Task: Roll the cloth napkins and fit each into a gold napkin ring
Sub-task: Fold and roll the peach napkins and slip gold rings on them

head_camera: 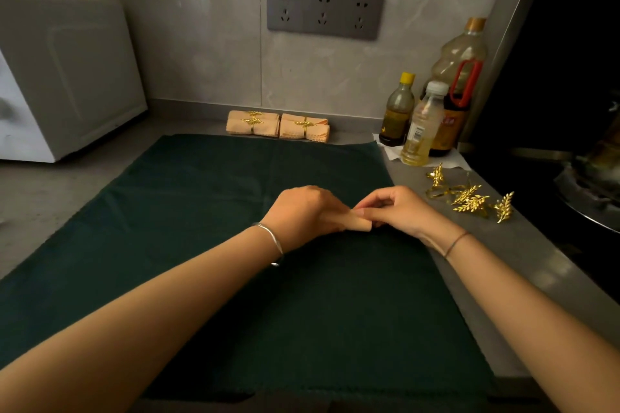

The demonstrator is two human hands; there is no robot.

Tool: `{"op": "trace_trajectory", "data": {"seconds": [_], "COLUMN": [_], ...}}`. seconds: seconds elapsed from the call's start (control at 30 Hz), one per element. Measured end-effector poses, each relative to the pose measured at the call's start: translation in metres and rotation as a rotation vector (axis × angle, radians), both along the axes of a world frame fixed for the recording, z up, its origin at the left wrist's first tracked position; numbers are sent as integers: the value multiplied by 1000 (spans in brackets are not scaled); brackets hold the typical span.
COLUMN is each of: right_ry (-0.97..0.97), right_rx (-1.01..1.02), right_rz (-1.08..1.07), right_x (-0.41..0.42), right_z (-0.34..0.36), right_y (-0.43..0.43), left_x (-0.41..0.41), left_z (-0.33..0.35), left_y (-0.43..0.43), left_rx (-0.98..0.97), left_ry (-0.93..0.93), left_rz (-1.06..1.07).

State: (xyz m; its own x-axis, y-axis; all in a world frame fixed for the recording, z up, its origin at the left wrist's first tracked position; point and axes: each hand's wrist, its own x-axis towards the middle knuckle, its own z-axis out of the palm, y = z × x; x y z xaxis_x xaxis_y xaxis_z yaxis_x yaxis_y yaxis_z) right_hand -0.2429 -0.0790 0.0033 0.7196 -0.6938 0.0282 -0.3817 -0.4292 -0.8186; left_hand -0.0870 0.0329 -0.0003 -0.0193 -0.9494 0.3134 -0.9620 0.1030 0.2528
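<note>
Napkin [359,223] pinched by left hand [303,213], right hand [401,208], mid green mat [188,211]; gold rings [469,201] beyond right edge.

Two hands [305,211]; three bottles [401,111]; three wall sockets [323,12]; about four loose gold rings [469,203]

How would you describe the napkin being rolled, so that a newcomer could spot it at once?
Start at the dark green cloth; near its middle the left hand and right hand meet, holding a small peach napkin roll. Unlike the finished napkins at the back wall, each banded by a gold ring, it shows none.
</note>
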Motion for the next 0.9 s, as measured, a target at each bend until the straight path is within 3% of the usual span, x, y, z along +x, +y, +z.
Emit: {"op": "trace_trajectory", "data": {"seconds": [0.17,0.4,0.6,0.77,0.83,0.9], "right_ry": [-67,84,97,-1,-110,-224], "right_rx": [-244,-510,-518,-364,-299,-389], "right_rz": [-30,85,55,62,-43,-267], "right_x": [-8,-14,-6,-17,-27,-39], "right_z": [-18,-25,-27,-21,-13,-8], "right_y": [-2,-8,-14,-23,-30,-42], "left_x": [16,25,22,19,17,15], "left_z": [-1,5,8,4,5,7], "left_y": [-8,-22,-34,-45,-50,-55], "left_rx": [102,245,278,215,198,194], "left_ry": [63,178,42,69,77,76], "left_rz": [-57,-66,10,-15,-18,-4]}}
